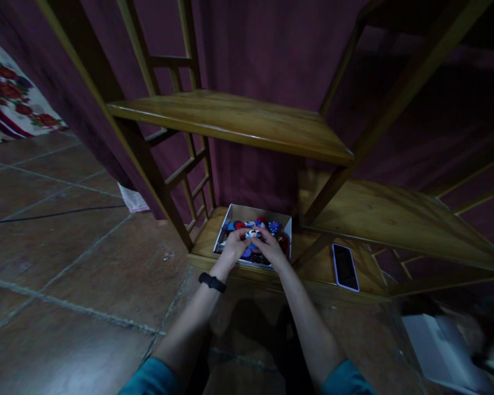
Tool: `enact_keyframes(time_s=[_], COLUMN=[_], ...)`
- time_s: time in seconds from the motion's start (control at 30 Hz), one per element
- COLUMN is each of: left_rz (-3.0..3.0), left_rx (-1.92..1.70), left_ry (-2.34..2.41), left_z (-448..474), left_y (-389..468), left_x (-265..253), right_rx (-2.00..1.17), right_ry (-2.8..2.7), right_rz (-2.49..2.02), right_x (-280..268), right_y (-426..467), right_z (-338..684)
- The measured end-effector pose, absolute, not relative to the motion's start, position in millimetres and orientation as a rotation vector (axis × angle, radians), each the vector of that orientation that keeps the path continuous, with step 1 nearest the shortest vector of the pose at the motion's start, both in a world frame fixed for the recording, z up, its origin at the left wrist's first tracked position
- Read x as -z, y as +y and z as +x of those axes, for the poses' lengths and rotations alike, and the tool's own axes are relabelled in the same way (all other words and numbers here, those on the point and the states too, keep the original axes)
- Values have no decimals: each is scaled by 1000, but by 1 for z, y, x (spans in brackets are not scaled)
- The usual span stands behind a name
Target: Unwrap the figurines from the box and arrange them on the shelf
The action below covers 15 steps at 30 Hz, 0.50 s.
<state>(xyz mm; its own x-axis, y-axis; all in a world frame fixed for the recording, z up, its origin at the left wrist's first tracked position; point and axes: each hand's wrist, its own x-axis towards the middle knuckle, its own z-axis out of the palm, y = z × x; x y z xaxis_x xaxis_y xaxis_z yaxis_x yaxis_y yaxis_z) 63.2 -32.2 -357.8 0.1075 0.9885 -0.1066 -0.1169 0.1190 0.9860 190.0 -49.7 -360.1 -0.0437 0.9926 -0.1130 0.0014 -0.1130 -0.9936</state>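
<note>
My left hand [235, 243] and my right hand [270, 247] meet over a white box [252, 210] on the bottom shelf. Between their fingertips they hold a small white and blue toy figure [253, 234]; its exact kind is too small to make out. Several small colourful items, blue, red and purple, fill the box beneath, among them a dark blue one [274, 226] near the back right. My hands and wrists cover part of the box's front and contents.
A wooden shelf board [239, 118] spans above the box. To the right, a phone with a purple edge [345, 267] lies on the low shelf. A lattice side panel [195, 178] stands at the left. A black cable [57, 213] crosses the tiled floor.
</note>
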Motion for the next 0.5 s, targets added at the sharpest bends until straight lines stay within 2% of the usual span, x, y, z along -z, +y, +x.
enact_keyframes(time_s=[0.13, 0.3, 0.5], left_rz=[1081, 688, 446], left_rx=[-1149, -1107, -1042], left_ry=[1081, 1051, 921], left_z=[69, 68, 63], left_y=[-36, -38, -35], left_x=[357, 359, 362], right_rx=[-1327, -1399, -1416], right_ry=[-1115, -866, -824], right_rz=[-1253, -1206, -1174], right_x=[362, 365, 366], right_y=[-48, -46, -46], right_z=[196, 203, 206])
